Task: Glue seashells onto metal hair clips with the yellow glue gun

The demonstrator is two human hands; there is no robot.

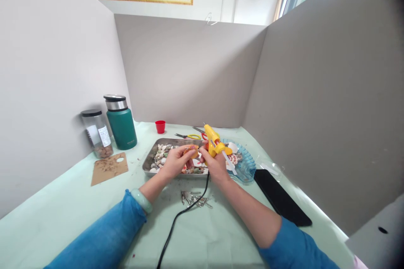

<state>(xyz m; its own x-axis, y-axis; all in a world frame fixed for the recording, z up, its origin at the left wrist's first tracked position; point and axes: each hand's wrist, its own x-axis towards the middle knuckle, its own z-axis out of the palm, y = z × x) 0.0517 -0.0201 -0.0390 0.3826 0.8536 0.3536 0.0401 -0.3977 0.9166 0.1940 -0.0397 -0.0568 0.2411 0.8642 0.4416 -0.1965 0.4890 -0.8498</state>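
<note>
My right hand (215,165) is closed around a yellow hot glue gun (213,139), its nozzle pointing up and away and a white glue stick (229,163) jutting from its rear. A black cord (181,213) runs from the gun toward me. In my left hand (174,161) I pinch a small orange piece (191,150), perhaps a shell; its exact kind is hard to make out. Both hands hover close together over a metal tray (147,164) filled with shells and small stones (160,155).
Several metal clips (196,199) lie before the tray. A blue glass dish (248,164) with shells and a black slab (280,197) are at right. Yellow-handled scissors (189,136) and a red cup (160,126) stand behind. Left are a green bottle (121,128), a jar (97,134) and cardboard (109,170).
</note>
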